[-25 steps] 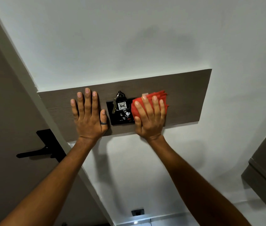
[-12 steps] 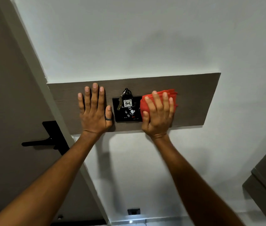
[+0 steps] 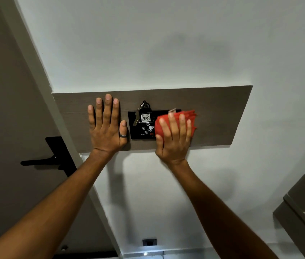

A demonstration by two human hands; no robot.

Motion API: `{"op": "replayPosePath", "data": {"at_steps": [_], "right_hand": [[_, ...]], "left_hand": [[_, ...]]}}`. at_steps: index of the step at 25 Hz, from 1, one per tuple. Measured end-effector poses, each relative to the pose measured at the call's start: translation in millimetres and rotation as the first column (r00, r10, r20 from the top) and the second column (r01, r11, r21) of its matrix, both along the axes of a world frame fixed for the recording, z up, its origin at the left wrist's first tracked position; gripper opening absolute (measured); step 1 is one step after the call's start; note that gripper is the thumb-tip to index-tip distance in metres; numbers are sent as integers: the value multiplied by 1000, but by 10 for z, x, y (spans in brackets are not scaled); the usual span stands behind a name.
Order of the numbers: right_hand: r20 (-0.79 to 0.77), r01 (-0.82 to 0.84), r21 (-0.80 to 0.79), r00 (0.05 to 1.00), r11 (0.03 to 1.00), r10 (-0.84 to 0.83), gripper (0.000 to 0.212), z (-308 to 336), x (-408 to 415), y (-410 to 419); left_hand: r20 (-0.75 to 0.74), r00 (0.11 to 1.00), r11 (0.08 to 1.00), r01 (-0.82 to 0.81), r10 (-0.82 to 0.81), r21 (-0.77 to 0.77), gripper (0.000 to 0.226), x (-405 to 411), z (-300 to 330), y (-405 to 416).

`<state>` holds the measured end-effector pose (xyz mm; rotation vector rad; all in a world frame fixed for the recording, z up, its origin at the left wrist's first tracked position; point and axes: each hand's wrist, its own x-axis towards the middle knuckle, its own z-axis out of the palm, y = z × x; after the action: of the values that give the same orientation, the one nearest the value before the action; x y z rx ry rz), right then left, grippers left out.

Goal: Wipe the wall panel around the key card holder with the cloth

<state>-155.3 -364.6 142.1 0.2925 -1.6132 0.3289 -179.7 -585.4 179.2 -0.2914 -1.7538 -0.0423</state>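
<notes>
A grey-brown wall panel (image 3: pixel 217 116) runs across the white wall. A black key card holder (image 3: pixel 140 129) sits at its middle, with a key and a tag marked 406 hanging in front. My right hand (image 3: pixel 173 139) presses a folded red cloth (image 3: pixel 191 118) flat against the panel, overlapping the holder's right edge. My left hand (image 3: pixel 107 128) lies flat on the panel just left of the holder, fingers spread, a ring on the thumb, holding nothing.
A brown door with a black lever handle (image 3: pixel 54 158) stands at the left, its frame beside the panel. A dark socket (image 3: pixel 149 242) sits low on the wall. A cabinet edge (image 3: pixel 301 214) juts in at the lower right.
The view has shifted slightly, so the panel sits more to the right. The right hand with the cloth stays at the holder's right edge, tilted a little more. The left hand remains flat.
</notes>
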Motion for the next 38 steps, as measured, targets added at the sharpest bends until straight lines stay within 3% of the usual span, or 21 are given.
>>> {"op": "replayPosePath", "data": {"at_steps": [2,7,11,12,15,16,19,23,28,31,35,36,38], "right_hand": [[-13,4,116,1000,993,-2,39,-167,79,146],[-4,17,-66,1000,998,-18,46,246,-52,-69],[-55,0,49,998,999,3,46,185,-68,137],[-42,13,-4,999,1000,-14,46,180,-41,126],[43,19,-365,999,931,-4,45,327,-15,-178],[47,23,-348,999,937,-7,46,334,-13,-227],[-16,10,24,1000,1000,-10,47,185,-68,67],[38,57,-99,998,993,-53,43,-28,100,131],[-62,7,13,998,1000,-6,46,554,-147,33],[-23,23,6,999,1000,-23,46,305,-54,1],[-35,7,199,999,980,0,43,210,-29,284],[-32,1,170,999,986,5,43,275,-58,318],[-12,-6,-43,1000,999,5,42,336,-89,266]], "left_hand": [[-12,1000,1000,-6,6,-13,67,30,-2,5],[-22,1000,1000,-3,3,-11,68,19,10,13],[-29,1000,1000,10,-10,1,68,-12,-31,-2],[-30,1000,1000,0,0,-8,68,-10,-26,2],[-24,1000,1000,-11,11,-15,68,-3,18,4],[-23,1000,1000,-9,8,-11,68,1,10,-3],[-23,1000,1000,2,-2,-11,68,10,5,3],[-22,1000,1000,10,-11,-15,68,52,30,28],[-18,1000,1000,8,-8,-16,69,33,14,15],[-12,1000,1000,7,-7,-15,69,31,28,15],[-14,1000,1000,4,-4,-7,68,86,52,42],[-7,1000,1000,15,-15,-3,68,88,55,40],[-3,1000,1000,3,-3,-9,68,90,46,29]]}}
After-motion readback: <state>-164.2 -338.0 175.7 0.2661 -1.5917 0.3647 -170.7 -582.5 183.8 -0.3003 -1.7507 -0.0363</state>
